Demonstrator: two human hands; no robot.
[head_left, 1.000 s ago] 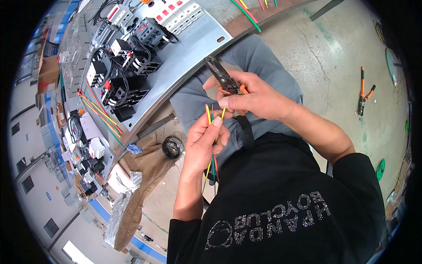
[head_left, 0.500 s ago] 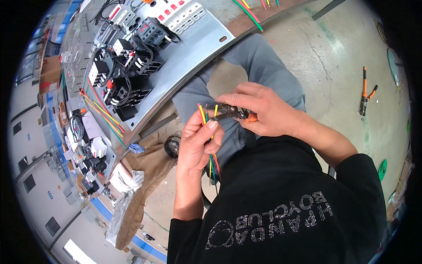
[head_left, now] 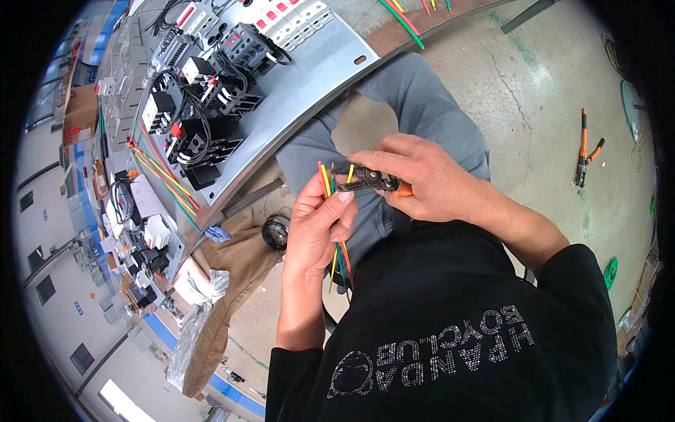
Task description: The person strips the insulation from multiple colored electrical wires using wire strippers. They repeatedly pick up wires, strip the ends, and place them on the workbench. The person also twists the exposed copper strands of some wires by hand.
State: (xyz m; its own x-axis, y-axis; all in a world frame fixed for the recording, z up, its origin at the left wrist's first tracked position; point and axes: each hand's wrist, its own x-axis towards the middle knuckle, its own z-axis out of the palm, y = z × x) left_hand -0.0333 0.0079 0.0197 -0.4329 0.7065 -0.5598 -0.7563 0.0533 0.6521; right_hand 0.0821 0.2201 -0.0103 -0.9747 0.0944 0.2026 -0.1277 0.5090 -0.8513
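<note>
My left hand (head_left: pixel 318 224) is closed around a small bundle of yellow, green and red wires (head_left: pixel 325 180). Their upper ends stick up past my thumb and their tails hang below the hand. My right hand (head_left: pixel 430 177) grips a wire stripper (head_left: pixel 373 180) with a dark toothed head and orange handles, mostly covered by the palm. The stripper's jaws lie across the wires just above my left thumb, at a yellow wire standing apart from the others. Exactly where the jaws meet the wire is too small to make out.
At the upper left, a metal mounting plate (head_left: pixel 309 79) carries black contactors and white breakers. More colored wires (head_left: pixel 169 181) lie beside it, others (head_left: pixel 404 24) on the table's far edge. Orange-handled pliers (head_left: pixel 583 151) and a green wire coil (head_left: pixel 611 272) lie on the floor at right.
The stripper's jaws look closer together around the yellow wire than before. Both hands stay in nearly the same place, and the view has shifted slightly.
</note>
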